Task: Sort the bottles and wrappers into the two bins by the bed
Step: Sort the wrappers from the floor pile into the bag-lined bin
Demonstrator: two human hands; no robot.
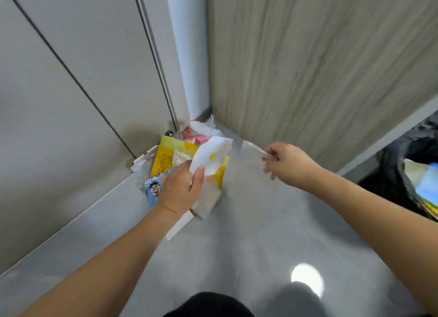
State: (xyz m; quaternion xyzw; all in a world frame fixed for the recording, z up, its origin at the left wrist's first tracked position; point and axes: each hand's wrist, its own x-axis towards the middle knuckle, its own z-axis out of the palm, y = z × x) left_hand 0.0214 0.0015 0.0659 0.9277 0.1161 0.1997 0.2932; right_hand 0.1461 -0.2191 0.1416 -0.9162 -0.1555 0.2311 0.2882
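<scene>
Your left hand [181,188] pinches a white wrapper [211,156] above the pile of wrappers [170,155] in the floor [237,245] corner. Your right hand [288,163] grips clear film [251,148]. Expect featherlight, crinkly, slippery plastic; pinch an edge or bunch it. The black-lined bin [400,165] stands just right, with glossy wrappers already inside.

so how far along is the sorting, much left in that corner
Partly done, it seems: the black-lined bin at right already holds some colourful packaging. In hand: the left hand grips a white wrapper, and the right hand pinches a clear plastic piece. Left: a yellow packet, a blue cartoon wrapper and red-and-white wrappers lie in the corner. No second bin shows.
</scene>
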